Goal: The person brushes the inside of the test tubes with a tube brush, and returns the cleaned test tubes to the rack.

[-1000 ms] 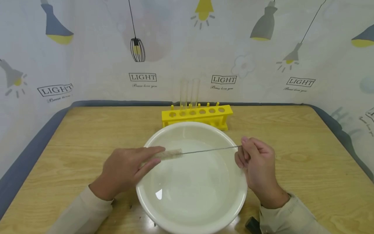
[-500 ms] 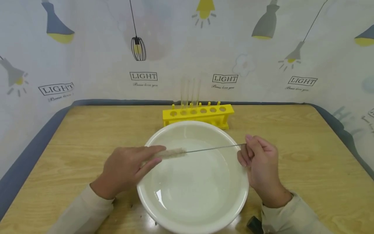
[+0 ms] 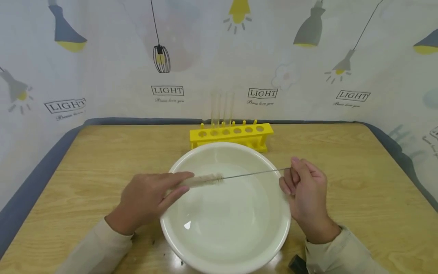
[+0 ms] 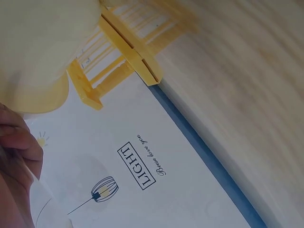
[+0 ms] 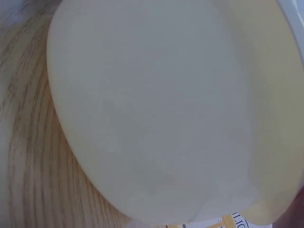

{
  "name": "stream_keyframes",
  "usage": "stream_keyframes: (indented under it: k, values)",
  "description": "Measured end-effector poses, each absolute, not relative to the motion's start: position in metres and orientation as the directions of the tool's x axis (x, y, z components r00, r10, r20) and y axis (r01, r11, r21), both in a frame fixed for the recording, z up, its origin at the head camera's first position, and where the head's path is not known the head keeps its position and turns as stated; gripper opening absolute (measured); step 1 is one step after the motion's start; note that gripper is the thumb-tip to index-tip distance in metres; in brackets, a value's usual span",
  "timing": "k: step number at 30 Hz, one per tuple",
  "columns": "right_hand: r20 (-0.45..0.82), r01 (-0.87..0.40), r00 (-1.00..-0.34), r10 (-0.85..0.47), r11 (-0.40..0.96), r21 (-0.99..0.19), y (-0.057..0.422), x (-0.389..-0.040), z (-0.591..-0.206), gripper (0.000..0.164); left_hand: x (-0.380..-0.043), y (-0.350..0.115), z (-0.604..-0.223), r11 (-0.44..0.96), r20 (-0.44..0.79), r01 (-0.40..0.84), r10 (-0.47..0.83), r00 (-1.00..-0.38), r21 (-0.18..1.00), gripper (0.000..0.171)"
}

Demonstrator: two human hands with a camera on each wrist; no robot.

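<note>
A test tube brush (image 3: 218, 178) spans the space above a white basin (image 3: 165, 232) in the head view, its pale bristles partly inside a clear test tube (image 3: 197, 181). My left hand (image 3: 145, 199) holds that tube between thumb and fingers, over the basin's left rim. The tube's closed end is hidden by the hand. At the right rim, my right hand (image 3: 308, 196) pinches the end of the thin twisted wire handle (image 3: 253, 174). Water seems to lie in the basin. The left wrist view catches part of the left fingers (image 4: 21, 142) at its edge.
Behind the basin stands a yellow test tube rack (image 3: 236, 131) with two clear tubes (image 3: 227, 110) upright in it. A small black object (image 3: 297, 263) lies by the right sleeve. The wooden table (image 3: 359, 179) ends at a wall printed with lamps.
My right hand has drawn slightly to the right, and more of the brush's bristles show beyond the tube's mouth. The left hand stays almost still.
</note>
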State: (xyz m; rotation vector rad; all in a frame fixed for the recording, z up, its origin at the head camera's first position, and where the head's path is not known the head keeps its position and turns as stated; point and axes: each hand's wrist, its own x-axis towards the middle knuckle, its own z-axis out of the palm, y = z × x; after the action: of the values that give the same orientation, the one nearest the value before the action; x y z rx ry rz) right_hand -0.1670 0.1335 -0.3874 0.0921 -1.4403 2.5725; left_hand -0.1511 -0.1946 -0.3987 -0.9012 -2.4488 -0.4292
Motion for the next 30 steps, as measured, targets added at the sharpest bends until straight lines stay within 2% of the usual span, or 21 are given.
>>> stream_keyframes:
  k: [6, 14, 21, 30]
  values:
    - [0.084, -0.124, -0.992, 0.098, -0.541, -0.832, 0.137, -0.171, -0.387, 0.047, -0.152, -0.195, -0.4, 0.734, 0.55, 0.67, 0.515, -0.658, 0.114, 0.031]
    - [0.148, -0.183, -0.983, 0.107, -0.533, -0.826, 0.139, -0.173, -0.381, 0.046, -0.152, -0.196, -0.399, 0.725, 0.552, 0.678, 0.518, -0.653, 0.121, 0.032]
    - [0.148, -0.195, -0.98, 0.135, -0.479, -0.856, 0.144, -0.175, -0.375, 0.047, -0.152, -0.195, -0.398, 0.73, 0.538, 0.67, 0.514, -0.668, 0.134, 0.032]
    - [0.156, -0.212, -0.976, 0.153, -0.485, -0.849, 0.148, -0.176, -0.377, 0.048, -0.151, -0.196, -0.4, 0.732, 0.531, 0.667, 0.514, -0.674, 0.138, 0.032]
